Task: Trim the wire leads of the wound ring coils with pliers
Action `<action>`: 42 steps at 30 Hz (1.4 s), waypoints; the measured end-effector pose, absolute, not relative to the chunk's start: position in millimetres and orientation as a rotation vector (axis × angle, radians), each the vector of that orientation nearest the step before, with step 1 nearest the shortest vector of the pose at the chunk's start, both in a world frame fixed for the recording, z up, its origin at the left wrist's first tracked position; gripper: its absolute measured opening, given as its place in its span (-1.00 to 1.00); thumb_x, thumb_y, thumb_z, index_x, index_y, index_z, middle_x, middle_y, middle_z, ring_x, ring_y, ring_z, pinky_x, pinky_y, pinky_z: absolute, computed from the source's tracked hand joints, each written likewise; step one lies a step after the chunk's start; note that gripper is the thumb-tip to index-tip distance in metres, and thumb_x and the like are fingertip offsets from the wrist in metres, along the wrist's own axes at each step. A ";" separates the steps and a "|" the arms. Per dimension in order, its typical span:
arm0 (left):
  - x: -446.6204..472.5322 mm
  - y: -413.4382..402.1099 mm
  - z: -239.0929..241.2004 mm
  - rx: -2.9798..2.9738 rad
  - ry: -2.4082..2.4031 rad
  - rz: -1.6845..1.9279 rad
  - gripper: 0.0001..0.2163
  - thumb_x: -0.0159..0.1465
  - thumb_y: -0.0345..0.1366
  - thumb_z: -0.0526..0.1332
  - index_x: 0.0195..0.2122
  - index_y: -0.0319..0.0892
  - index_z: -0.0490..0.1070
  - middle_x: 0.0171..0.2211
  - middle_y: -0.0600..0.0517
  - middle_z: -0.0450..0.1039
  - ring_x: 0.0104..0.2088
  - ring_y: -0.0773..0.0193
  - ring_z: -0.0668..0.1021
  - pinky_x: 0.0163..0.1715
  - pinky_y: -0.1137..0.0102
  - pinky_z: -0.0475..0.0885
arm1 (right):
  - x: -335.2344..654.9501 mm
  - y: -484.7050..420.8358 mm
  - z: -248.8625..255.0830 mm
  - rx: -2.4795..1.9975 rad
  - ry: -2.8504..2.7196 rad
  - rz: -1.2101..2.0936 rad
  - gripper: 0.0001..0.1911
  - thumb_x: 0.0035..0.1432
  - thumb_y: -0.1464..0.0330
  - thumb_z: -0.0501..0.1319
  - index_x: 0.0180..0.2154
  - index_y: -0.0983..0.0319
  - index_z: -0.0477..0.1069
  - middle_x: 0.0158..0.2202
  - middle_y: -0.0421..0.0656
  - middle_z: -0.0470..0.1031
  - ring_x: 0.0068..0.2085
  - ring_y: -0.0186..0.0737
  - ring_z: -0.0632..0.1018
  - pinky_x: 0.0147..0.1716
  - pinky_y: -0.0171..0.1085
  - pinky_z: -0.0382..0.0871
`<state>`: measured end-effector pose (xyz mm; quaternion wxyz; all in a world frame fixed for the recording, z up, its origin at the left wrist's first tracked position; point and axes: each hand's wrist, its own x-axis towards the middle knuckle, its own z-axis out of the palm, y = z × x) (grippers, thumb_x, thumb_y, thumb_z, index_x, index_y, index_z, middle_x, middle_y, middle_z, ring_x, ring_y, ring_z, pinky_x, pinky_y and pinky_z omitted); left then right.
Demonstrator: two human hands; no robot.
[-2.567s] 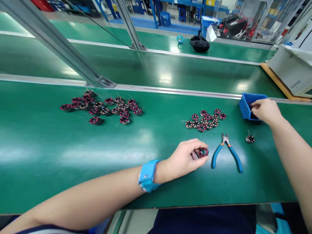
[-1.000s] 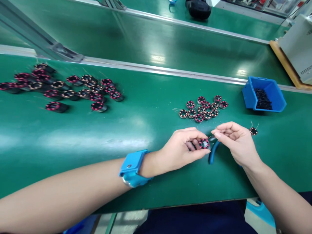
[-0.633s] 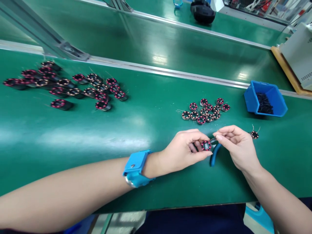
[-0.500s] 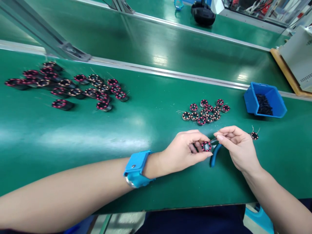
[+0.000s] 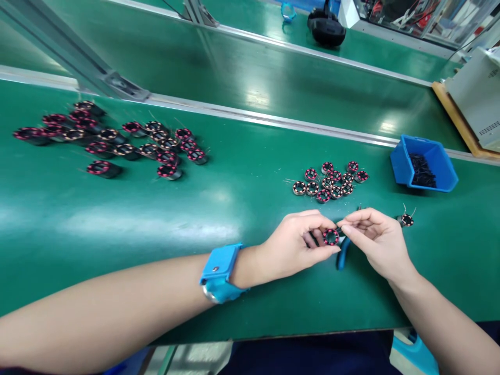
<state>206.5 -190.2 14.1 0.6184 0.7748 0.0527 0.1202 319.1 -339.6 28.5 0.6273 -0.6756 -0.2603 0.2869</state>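
Observation:
Between the thumb and fingers of my left hand (image 5: 292, 242) is a small ring-shaped motor stator (image 5: 330, 237) with pink-red windings, its round face turned up toward me. My right hand (image 5: 377, 239) pinches a thin wire lead at the stator's upper right edge. The fingertips cover most of that lead, so I cannot tell whether a sleeve is on it. Under the hands lies a tool with a blue handle (image 5: 342, 254), partly hidden. A single stator (image 5: 407, 220) with two upright leads lies just right of my right hand.
Beyond my hands sits a group of several stators (image 5: 328, 182). A larger cluster of stators (image 5: 101, 135) spreads at the far left. The blue bin (image 5: 402, 165) at right holds small black pieces (image 5: 422, 169). A metal rail (image 5: 253, 117) crosses the green bench behind them.
My right fingertips have moved left and slightly down, closer to the stator's edge. The left hand keeps its hold, and the view has shifted slightly.

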 end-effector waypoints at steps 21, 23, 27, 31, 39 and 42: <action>205.7 -186.5 17.7 1.914 0.008 0.299 -0.87 0.14 -0.43 0.31 -0.27 -0.31 0.49 -0.39 0.03 0.43 -0.48 0.45 0.50 -0.44 0.54 0.48 | 325.0 -350.6 38.6 -1.806 -1.441 0.122 -0.88 0.20 0.56 0.18 -0.26 0.29 0.46 -0.36 -0.09 0.51 -0.33 -0.29 0.51 -0.31 -0.32 0.42; 205.7 -186.1 18.0 1.918 0.002 0.291 -0.87 0.14 -0.43 0.31 -0.28 -0.31 0.49 -0.39 0.03 0.44 -0.48 0.44 0.50 -0.44 0.53 0.48 | 324.0 -349.4 37.5 -1.811 -1.458 0.113 -0.89 0.21 0.56 0.17 -0.28 0.29 0.45 -0.38 -0.10 0.49 -0.34 -0.29 0.49 -0.32 -0.32 0.41; 206.1 -186.2 18.2 1.921 -0.001 0.281 -0.88 0.14 -0.41 0.32 -0.28 -0.31 0.50 -0.39 0.01 0.46 -0.47 0.41 0.51 -0.43 0.50 0.49 | 320.6 -346.0 35.4 -1.822 -1.459 0.100 -0.88 0.23 0.55 0.15 -0.29 0.27 0.43 -0.40 -0.12 0.46 -0.36 -0.30 0.48 -0.34 -0.32 0.40; 205.9 -185.9 16.8 1.918 -0.013 0.286 -0.88 0.15 -0.40 0.32 -0.28 -0.32 0.51 -0.39 -0.01 0.47 -0.46 0.40 0.53 -0.42 0.49 0.50 | 318.1 -343.9 34.2 -1.804 -1.422 0.115 -0.86 0.23 0.54 0.14 -0.28 0.24 0.43 -0.39 -0.13 0.45 -0.36 -0.30 0.47 -0.36 -0.31 0.41; 202.9 -185.9 16.4 1.936 0.009 0.339 -0.88 0.15 -0.40 0.32 -0.28 -0.29 0.50 -0.39 0.01 0.47 -0.46 0.41 0.52 -0.43 0.51 0.49 | 316.2 -347.2 31.4 -1.753 -1.407 0.226 -0.75 0.24 0.54 0.11 -0.15 0.18 0.50 -0.38 -0.14 0.44 -0.37 -0.30 0.48 -0.41 -0.31 0.40; 205.5 -182.4 17.8 2.042 -0.006 0.395 -0.86 0.17 -0.36 0.32 -0.25 -0.26 0.49 -0.40 0.02 0.48 -0.45 0.38 0.52 -0.44 0.49 0.47 | 319.1 -347.8 34.2 -1.745 -1.361 0.302 -0.75 0.22 0.52 0.14 -0.16 0.18 0.52 -0.36 -0.15 0.47 -0.37 -0.30 0.49 -0.38 -0.30 0.41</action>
